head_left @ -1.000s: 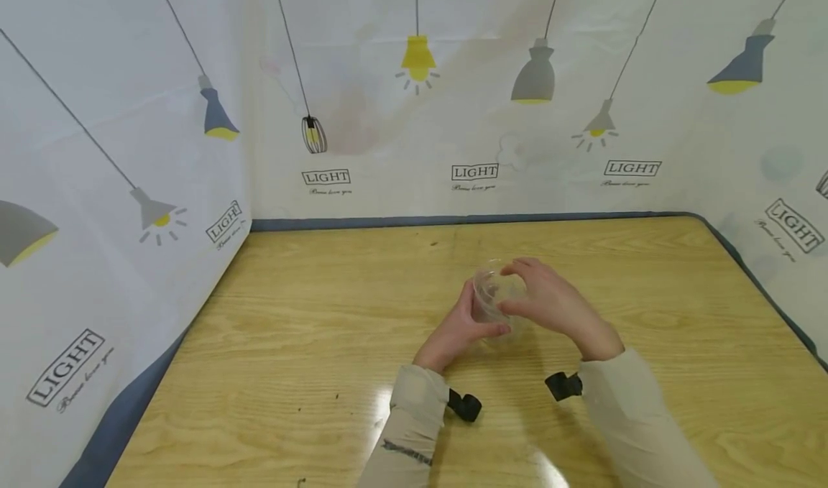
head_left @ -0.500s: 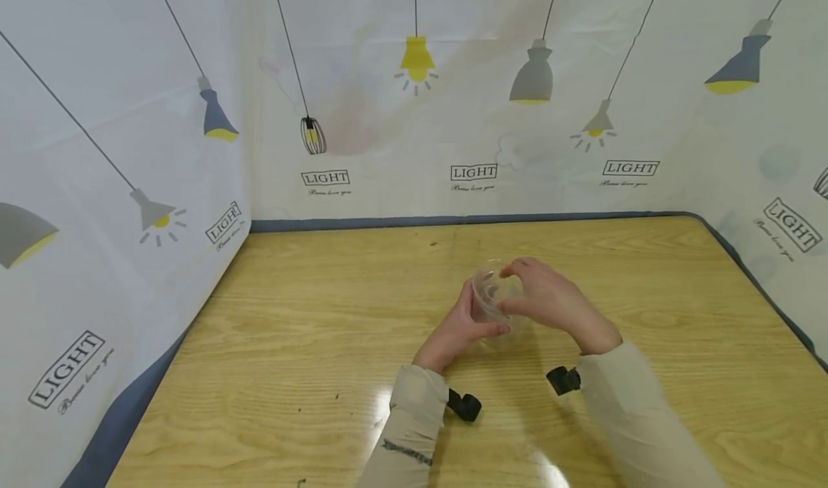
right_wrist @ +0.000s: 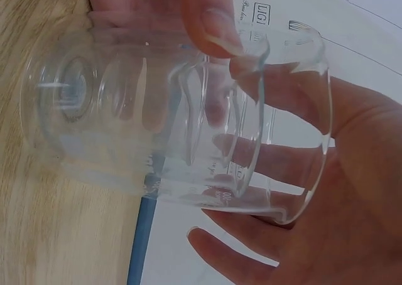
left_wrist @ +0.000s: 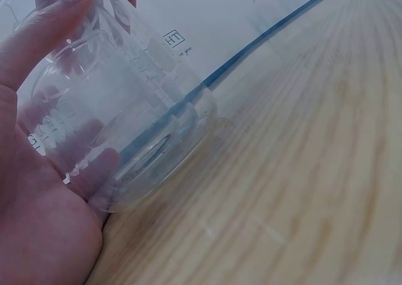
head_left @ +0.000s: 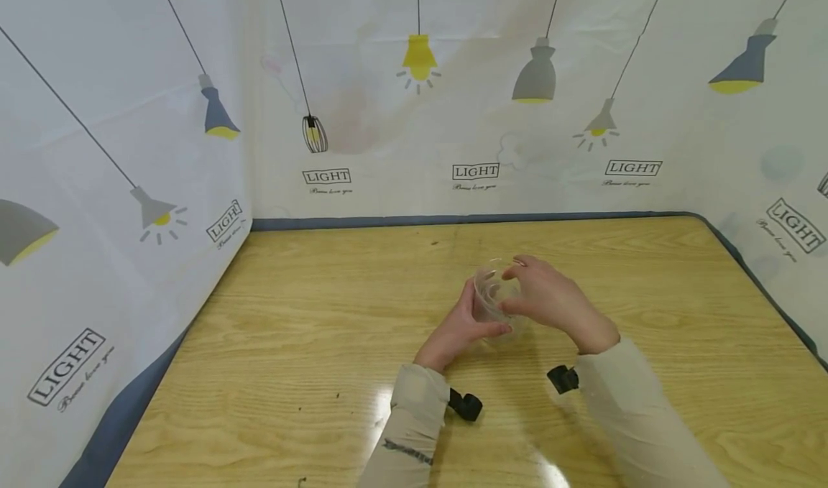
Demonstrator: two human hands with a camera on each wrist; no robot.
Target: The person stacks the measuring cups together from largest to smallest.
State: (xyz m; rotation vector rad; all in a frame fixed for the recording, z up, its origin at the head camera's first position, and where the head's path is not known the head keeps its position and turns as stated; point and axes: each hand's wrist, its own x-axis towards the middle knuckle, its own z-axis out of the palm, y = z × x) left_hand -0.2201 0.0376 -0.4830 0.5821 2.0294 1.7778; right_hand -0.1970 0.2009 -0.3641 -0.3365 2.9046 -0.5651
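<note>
In the head view, my left hand [head_left: 462,328] holds a clear glass beaker [head_left: 489,308], its thumb along the near side. The right wrist view shows a smaller clear beaker [right_wrist: 319,148] nested inside the larger beaker [right_wrist: 56,131], its rim sticking out of the mouth. My right hand [head_left: 553,301] reaches over the opening, with thumb and fingers spread about the smaller beaker's rim. In the left wrist view, the larger beaker's base [left_wrist: 166,183] appears tilted, close to the tabletop; whether it touches cannot be told. Faint printed marks show through the glass.
The wooden table [head_left: 310,330] extends around both hands. Behind and at the sides hangs a white cloth [head_left: 388,129] printed with lamps, with a blue edge along the table. Black wrist camera mounts [head_left: 466,405] stick out below the sleeves.
The right hand has shifted very slightly at the beaker's mouth. Otherwise both hands and the nested beakers stay nearly where they were.
</note>
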